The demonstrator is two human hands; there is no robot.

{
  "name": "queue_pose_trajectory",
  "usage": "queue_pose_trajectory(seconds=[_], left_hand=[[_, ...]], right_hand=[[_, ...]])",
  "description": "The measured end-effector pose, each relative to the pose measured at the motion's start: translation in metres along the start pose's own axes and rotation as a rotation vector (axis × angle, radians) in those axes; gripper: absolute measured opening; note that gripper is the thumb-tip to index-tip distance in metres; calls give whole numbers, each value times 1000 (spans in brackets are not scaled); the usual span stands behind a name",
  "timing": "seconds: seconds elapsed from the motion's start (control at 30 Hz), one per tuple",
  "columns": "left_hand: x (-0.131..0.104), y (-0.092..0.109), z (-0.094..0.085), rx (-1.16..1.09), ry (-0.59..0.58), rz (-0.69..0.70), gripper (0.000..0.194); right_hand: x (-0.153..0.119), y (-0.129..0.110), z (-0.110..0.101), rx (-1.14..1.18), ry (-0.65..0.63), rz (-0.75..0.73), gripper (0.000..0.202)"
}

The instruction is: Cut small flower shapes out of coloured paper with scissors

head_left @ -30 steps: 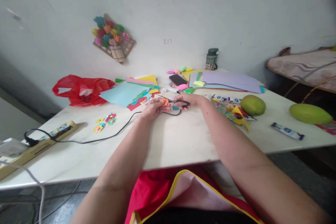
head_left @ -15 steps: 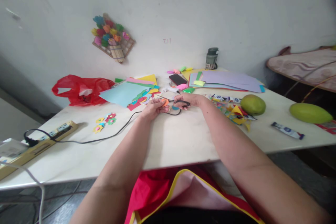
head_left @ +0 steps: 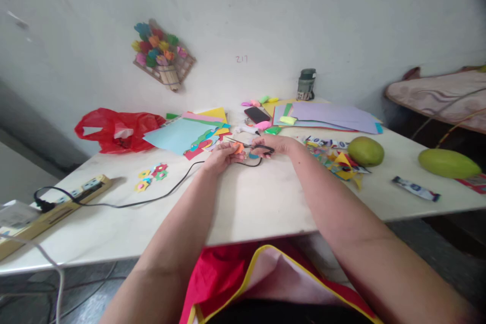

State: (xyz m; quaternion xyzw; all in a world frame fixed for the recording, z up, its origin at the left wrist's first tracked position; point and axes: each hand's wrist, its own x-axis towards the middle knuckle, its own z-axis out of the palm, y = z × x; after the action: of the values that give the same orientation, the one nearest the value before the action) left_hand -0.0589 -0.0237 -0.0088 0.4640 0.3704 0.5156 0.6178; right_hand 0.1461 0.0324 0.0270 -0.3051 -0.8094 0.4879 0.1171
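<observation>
The small, bright orange paper piece [head_left: 238,148] is pinched between the fingers of your left hand [head_left: 223,157], over the white table [head_left: 261,207], next to the metal blades of the black-handled scissors [head_left: 269,150]. Your right hand [head_left: 279,144] curls its fingers round the handles. Both hands sit almost exactly where they were a second ago. Multicoloured paper scraps [head_left: 343,166] lie to the right.

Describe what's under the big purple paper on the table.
Under the purple paper, light blue paper shows at its left side and a brighter blue corner at its right. Whatever lies beneath its middle is covered.
</observation>
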Motion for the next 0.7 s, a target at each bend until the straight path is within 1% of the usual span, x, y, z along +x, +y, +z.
queue_pose_trajectory(seconds=[0.17,0.33,0.43,0.57,0.7], left_hand=[[-1,1,1,6,14,19,8],[0,1,1,-5,28,15,7],[1,0,1,-26,22,22,6],[0,0,1,-39,26,23,6],[0,1,2,-37,57,21,6]], right_hand=[[7,10,-2,25,-18,-25,17],[4,6,-1,82,-2,-5,16],[4,6,-1,107,-18,-8,17],[9,13,-4,107,-37,-29,17],[14,21,-5,114,-39,-42,19]])
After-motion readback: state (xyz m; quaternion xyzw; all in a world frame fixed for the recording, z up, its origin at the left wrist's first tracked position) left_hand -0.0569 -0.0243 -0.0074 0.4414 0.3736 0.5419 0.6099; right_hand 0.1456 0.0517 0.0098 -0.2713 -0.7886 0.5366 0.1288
